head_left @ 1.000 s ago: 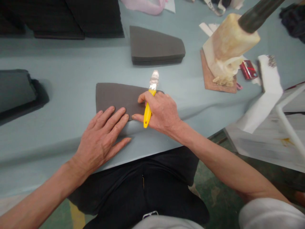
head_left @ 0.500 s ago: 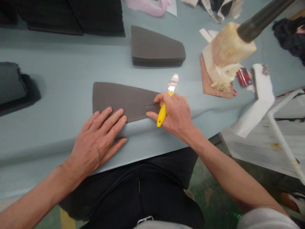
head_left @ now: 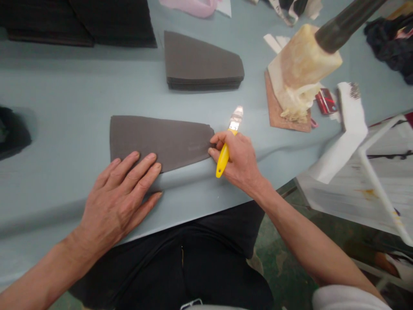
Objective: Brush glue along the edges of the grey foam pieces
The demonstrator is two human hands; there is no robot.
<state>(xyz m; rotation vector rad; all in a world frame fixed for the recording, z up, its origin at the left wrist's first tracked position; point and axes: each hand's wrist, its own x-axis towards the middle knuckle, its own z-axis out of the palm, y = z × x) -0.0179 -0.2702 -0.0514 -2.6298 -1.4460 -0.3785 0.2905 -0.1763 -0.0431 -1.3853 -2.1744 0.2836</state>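
A tapered dark grey panel [head_left: 158, 140] lies flat on the pale blue table, its narrow end to the right. My left hand [head_left: 121, 198] rests with spread fingers over the panel's near left edge. In my right hand [head_left: 238, 155] is a paintbrush with a yellow handle [head_left: 223, 160], its light bristle end pointing away from me. The thumb and index finger of that same hand touch the panel's narrow tip. Behind the panel sits a stack of similar grey pieces [head_left: 203, 62].
A cream glue-crusted container [head_left: 297, 64] with a dark tube stands on a brown board [head_left: 272, 110] at right. Near it are a red box [head_left: 325, 101] and a bent white strip [head_left: 350, 129]. Black stacks [head_left: 116, 21] fill the back left. The table edge [head_left: 206, 215] runs before me.
The view has shifted slightly, so most things sit further left. My right hand's thumb and finger have moved from over the panel to its narrow tip, which now shows more.
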